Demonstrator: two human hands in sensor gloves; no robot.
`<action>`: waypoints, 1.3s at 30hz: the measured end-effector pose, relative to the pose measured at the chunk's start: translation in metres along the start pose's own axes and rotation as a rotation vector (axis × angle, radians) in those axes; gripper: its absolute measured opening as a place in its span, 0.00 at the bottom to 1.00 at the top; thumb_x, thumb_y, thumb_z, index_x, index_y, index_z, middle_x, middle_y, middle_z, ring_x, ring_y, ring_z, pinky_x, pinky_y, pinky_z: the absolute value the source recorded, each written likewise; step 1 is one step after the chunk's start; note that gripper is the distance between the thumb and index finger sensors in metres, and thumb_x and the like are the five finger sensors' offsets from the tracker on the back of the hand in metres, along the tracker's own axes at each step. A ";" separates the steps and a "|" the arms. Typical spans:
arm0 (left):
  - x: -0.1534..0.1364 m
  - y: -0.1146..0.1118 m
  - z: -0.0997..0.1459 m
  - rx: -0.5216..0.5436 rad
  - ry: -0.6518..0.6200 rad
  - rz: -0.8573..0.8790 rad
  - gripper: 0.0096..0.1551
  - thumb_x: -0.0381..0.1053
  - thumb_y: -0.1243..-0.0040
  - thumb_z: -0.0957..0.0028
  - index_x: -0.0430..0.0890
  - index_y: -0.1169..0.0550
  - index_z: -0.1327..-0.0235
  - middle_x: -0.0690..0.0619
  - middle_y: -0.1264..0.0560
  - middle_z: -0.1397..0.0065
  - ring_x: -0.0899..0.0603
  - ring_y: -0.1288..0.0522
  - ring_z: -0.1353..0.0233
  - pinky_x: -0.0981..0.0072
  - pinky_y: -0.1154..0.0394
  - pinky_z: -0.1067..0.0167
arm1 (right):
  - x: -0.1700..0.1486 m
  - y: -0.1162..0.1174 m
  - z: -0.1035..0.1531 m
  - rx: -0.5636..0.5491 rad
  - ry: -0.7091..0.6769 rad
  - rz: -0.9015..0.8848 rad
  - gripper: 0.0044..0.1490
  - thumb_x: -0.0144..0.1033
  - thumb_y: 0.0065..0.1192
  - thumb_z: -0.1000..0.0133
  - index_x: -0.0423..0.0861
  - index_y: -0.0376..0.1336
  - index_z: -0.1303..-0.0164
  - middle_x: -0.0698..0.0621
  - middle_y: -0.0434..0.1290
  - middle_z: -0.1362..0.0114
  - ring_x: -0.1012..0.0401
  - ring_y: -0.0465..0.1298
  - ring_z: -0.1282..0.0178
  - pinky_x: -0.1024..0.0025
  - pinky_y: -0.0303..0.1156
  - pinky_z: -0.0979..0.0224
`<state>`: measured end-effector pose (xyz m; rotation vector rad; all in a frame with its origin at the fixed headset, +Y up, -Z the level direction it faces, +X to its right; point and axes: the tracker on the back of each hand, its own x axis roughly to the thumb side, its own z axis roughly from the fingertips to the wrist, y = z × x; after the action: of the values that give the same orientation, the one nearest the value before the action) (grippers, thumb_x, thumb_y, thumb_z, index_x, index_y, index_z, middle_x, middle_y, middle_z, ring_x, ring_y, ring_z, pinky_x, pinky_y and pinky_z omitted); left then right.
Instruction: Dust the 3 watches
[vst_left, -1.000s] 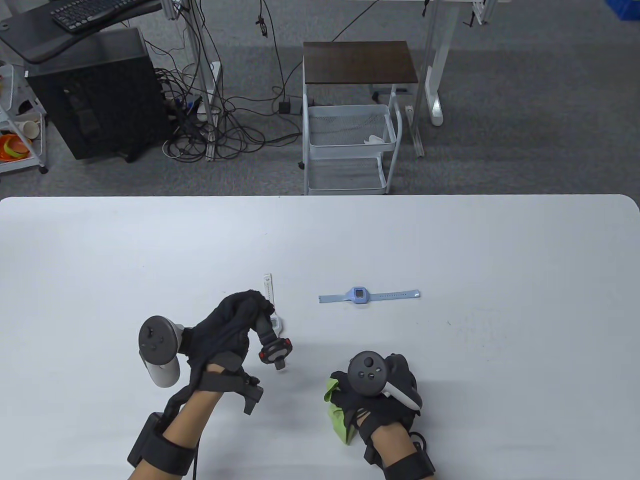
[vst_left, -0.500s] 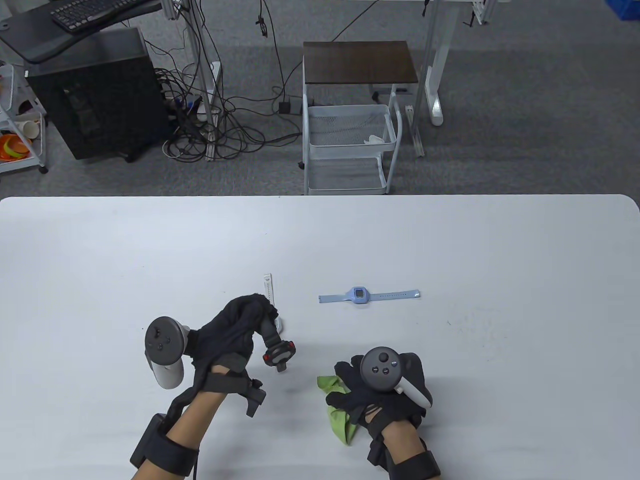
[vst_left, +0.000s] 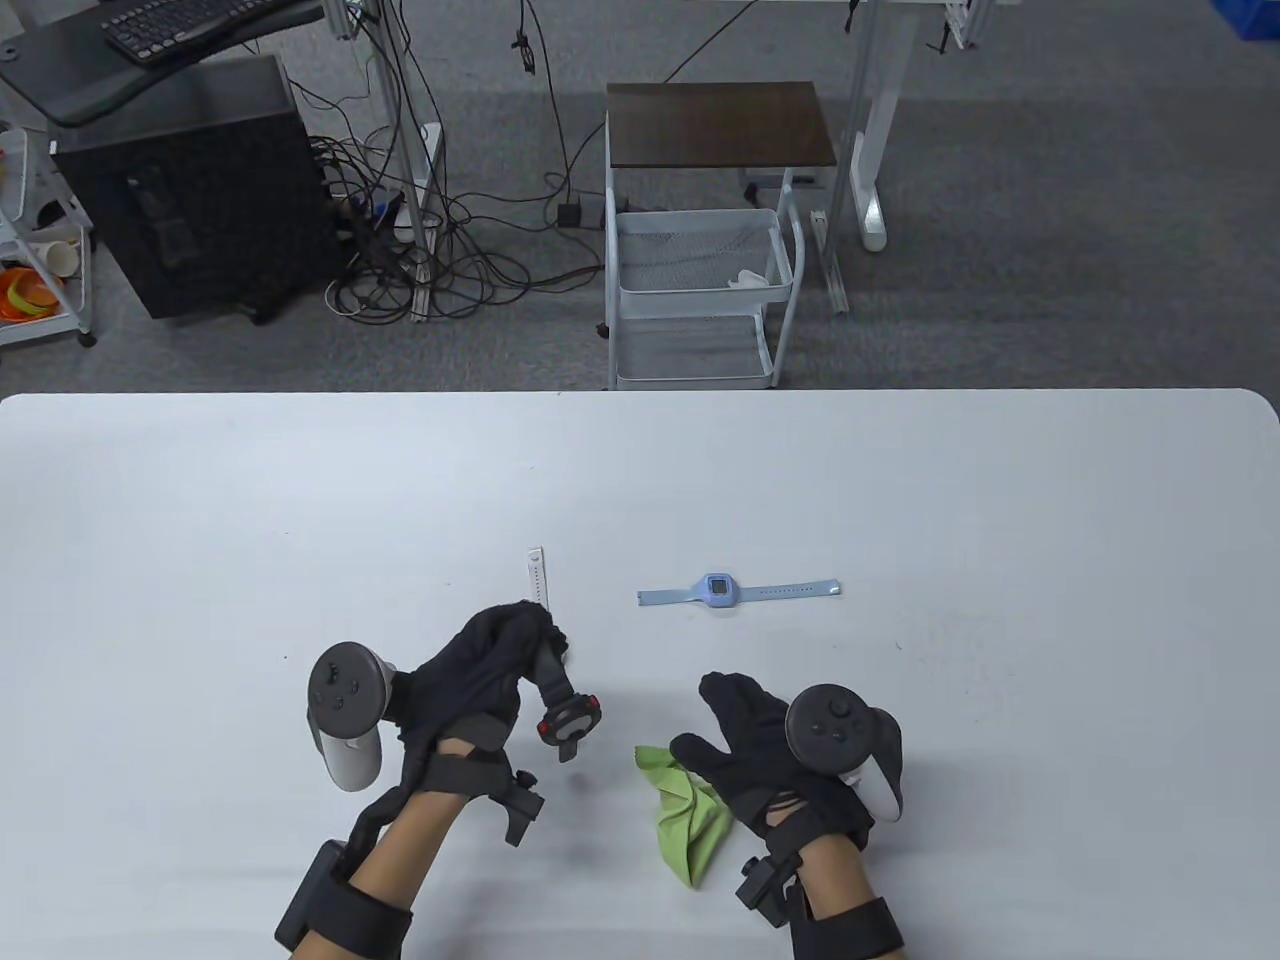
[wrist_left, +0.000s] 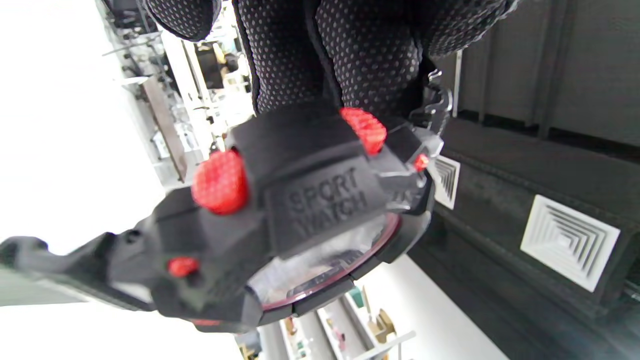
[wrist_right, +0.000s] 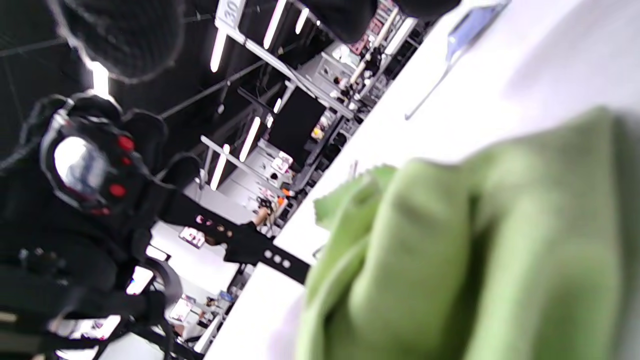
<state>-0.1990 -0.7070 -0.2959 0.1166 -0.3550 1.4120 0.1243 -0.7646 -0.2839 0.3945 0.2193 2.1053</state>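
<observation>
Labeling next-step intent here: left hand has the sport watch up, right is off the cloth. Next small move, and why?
Probably: the right hand closes on the green cloth and lifts it toward the black sport watch. The left hand holds that watch by its strap above the table, while the right hand's fingers look spread over the cloth's edge, which lies on the table.

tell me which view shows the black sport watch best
The left wrist view: the black sport watch fills it, lettering and red buttons legible. The table view shows it small, hanging from the left hand; the right wrist view, dark at the left edge.
</observation>
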 end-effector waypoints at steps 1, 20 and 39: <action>-0.001 -0.003 0.000 -0.009 0.012 -0.015 0.24 0.62 0.49 0.36 0.48 0.25 0.38 0.65 0.16 0.51 0.51 0.18 0.34 0.40 0.36 0.26 | 0.001 -0.002 0.001 -0.024 -0.009 -0.015 0.65 0.74 0.53 0.54 0.34 0.48 0.23 0.25 0.46 0.21 0.25 0.48 0.28 0.19 0.31 0.43; 0.009 -0.046 -0.018 -0.151 0.237 0.105 0.24 0.61 0.48 0.36 0.46 0.24 0.39 0.64 0.16 0.52 0.50 0.18 0.35 0.40 0.35 0.27 | -0.006 -0.020 0.007 -0.263 -0.068 -0.266 0.62 0.73 0.48 0.50 0.34 0.48 0.23 0.24 0.47 0.22 0.24 0.49 0.29 0.18 0.32 0.44; -0.052 -0.031 -0.098 -0.135 0.562 -0.015 0.24 0.61 0.49 0.36 0.46 0.24 0.39 0.63 0.16 0.52 0.49 0.18 0.35 0.39 0.36 0.27 | -0.006 -0.017 0.008 -0.269 -0.080 -0.313 0.60 0.71 0.46 0.49 0.34 0.49 0.24 0.23 0.48 0.22 0.24 0.49 0.30 0.18 0.32 0.44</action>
<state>-0.1575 -0.7325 -0.4003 -0.3817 0.0183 1.3391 0.1438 -0.7603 -0.2832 0.2631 -0.0484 1.7776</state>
